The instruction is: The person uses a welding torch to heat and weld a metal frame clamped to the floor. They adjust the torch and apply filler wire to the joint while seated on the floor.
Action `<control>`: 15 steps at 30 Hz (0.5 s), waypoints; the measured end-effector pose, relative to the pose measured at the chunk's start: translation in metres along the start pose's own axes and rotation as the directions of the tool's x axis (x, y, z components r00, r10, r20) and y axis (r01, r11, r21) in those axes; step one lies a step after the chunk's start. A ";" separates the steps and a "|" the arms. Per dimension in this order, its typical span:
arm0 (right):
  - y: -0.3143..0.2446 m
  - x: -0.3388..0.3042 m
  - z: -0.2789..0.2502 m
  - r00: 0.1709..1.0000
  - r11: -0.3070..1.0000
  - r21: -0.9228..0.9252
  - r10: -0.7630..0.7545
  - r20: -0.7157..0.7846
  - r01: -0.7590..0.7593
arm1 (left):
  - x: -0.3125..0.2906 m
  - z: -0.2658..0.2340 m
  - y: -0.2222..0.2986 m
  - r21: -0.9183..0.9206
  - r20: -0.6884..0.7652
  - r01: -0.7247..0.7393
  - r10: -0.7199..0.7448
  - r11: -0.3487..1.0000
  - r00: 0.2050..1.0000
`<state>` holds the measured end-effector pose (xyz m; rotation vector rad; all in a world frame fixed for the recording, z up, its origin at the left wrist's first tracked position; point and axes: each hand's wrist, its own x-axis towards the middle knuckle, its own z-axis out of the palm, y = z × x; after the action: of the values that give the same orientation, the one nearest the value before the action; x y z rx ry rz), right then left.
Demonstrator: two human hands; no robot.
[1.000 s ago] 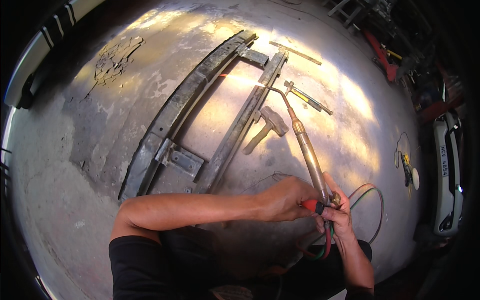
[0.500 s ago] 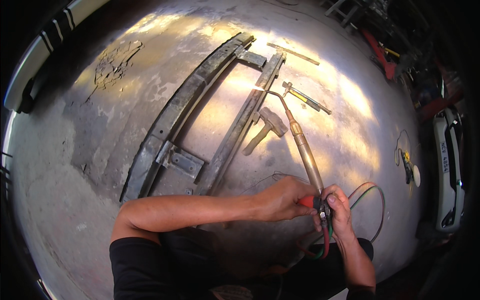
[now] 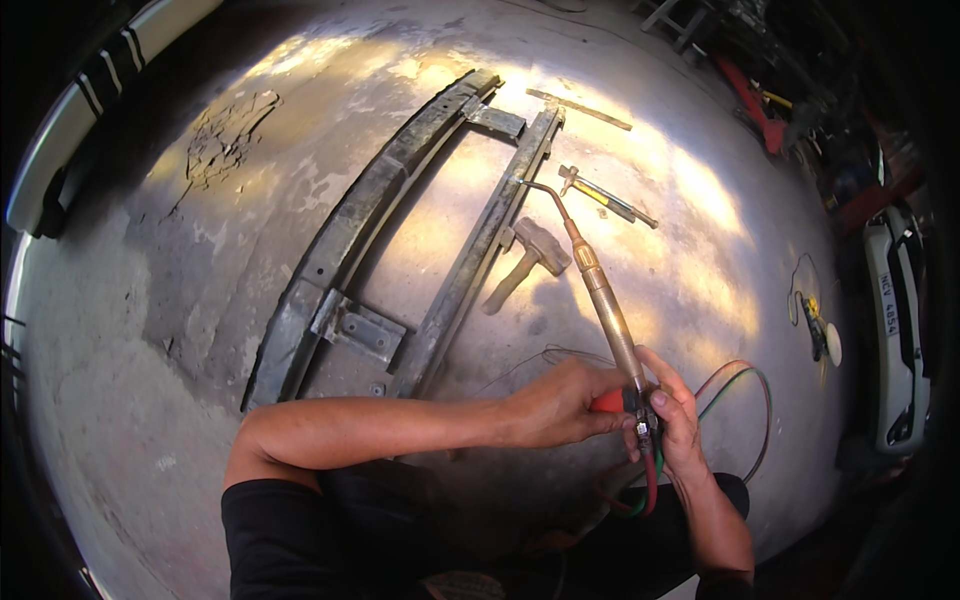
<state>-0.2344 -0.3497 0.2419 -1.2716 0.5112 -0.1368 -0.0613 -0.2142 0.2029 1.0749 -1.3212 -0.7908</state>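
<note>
While the left grip (image 3: 560, 405) pinches a red piece (image 3: 609, 401), the right grip (image 3: 679, 420) clasps a torch (image 3: 609, 310).

We wear a black short-sleeved shirt (image 3: 270, 535) with a faded print (image 3: 465, 584), partly visible. Dark cloth (image 3: 718, 497) covers our right knee. Our left hand (image 3: 565, 405), right hand (image 3: 678, 412) and forearms (image 3: 400, 426) are bare.

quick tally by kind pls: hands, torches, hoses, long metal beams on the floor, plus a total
Hands: 2 (left hand, right hand)
Torches: 1 (metal torch)
Hoses: 2 (red hose, green hose)
Long beams: 2 (curved beam, straight beam)
Total: 7
</note>
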 end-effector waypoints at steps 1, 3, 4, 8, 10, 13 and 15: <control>0.001 0.000 0.000 1.000 1.000 0.001 -0.001 -0.002 0.001 | 0.000 0.000 0.003 -0.014 0.006 0.026 -0.025 1.000 1.000; 0.001 0.000 0.000 1.000 1.000 0.004 -0.005 -0.005 0.005 | 0.000 0.000 0.003 -0.033 0.017 0.052 -0.052 0.998 0.999; 0.001 0.000 0.000 1.000 1.000 0.001 -0.001 0.000 0.001 | -0.001 0.000 0.002 -0.036 0.020 0.054 -0.054 0.998 0.998; 0.001 0.001 -0.001 1.000 1.000 -0.020 0.001 0.015 -0.001 | -0.002 -0.001 0.005 -0.040 0.021 0.116 -0.115 0.992 0.993; 0.001 0.001 -0.002 1.000 1.000 -0.028 0.000 0.017 0.000 | -0.001 -0.003 0.012 -0.022 0.024 0.123 -0.122 0.992 0.992; 0.002 0.000 -0.002 1.000 1.000 -0.030 0.003 0.016 -0.002 | -0.001 -0.004 0.016 -0.031 0.025 0.144 -0.143 0.989 0.989; 0.003 0.000 -0.003 1.000 1.000 -0.027 0.006 0.017 -0.005 | -0.002 -0.004 0.015 -0.027 0.019 0.138 -0.138 0.990 0.990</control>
<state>-0.2362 -0.3512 0.2386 -1.2965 0.5036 -0.1151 -0.0593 -0.2068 0.2164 1.1488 -1.2565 -0.9202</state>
